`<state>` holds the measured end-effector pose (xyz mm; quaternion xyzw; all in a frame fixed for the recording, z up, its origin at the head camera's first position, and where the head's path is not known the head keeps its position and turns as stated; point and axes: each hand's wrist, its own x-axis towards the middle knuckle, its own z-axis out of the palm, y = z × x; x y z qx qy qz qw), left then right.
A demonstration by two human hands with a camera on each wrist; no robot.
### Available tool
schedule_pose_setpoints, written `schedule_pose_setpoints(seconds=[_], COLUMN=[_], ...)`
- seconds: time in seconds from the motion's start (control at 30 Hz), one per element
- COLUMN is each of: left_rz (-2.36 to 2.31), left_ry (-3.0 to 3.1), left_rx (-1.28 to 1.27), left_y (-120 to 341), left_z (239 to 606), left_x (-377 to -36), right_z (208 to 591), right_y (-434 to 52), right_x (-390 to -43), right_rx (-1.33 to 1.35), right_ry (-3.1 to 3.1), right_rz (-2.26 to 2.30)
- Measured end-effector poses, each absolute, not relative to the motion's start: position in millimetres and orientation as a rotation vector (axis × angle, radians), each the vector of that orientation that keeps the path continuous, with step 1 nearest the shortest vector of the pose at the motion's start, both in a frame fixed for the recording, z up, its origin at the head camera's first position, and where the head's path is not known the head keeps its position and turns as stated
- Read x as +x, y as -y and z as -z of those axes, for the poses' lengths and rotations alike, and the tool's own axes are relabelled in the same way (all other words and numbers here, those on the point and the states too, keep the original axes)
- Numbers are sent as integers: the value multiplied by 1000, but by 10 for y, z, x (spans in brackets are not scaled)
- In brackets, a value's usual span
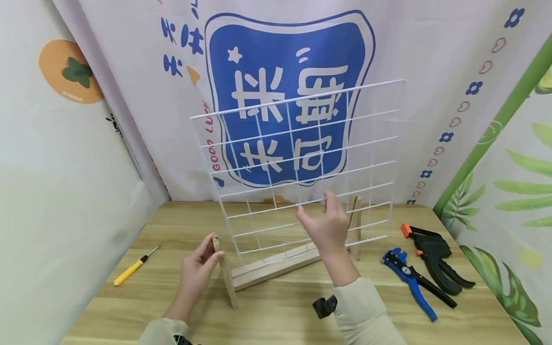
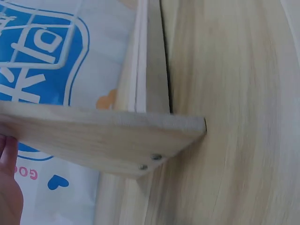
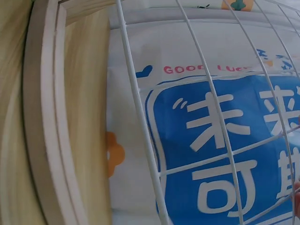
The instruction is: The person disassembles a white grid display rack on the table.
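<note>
A: Standing on the wooden table (image 1: 280, 311), in front of the blue-and-white printed backdrop (image 1: 289, 96), is a white wire grid panel (image 1: 302, 158). It is seated in a slotted wooden base (image 1: 276, 266) and leans slightly; its lower edge sits in the groove.

B: Hands?

A: Right hand (image 1: 325, 230) is at the panel's lower rows, fingers around the wires, pinching one. Left hand (image 1: 198, 268) grips the base's left upright foot (image 1: 225, 275), thumb and fingers curled on it. The two hands are apart, one at each part.

B: Wrist views?

A: Left wrist view: the foot board close up, two screw heads (image 2: 150, 161) at its end, the slotted rail behind it. Right wrist view: grid wires against the backdrop, rail at left.

B: Smaller items?

A: Right of the base, apart from it: black clamp with orange tip (image 1: 433, 256), then blue wire stripper (image 1: 411, 280) just beside it. Far left: yellow-handled screwdriver (image 1: 133, 267).
</note>
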<state>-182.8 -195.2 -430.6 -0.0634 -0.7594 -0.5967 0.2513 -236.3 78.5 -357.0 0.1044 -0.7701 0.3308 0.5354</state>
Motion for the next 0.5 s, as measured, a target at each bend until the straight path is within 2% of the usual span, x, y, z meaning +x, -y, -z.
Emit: schedule_pose_setpoints(seconds=[0.27,0.5], left_rz=[1811,1823], left_ry=[1995,1983], left_rx=[-31,-13], left_y=[1859,1891], left_z=[4260,4250], left_x=[-1850,-1823], right_z=[3807,3949], right_y=[-895,-919], right_x=[-2321,-2241], right_rx=[192,220], right_ry=[1842,1871], right_rz=[-776,-753])
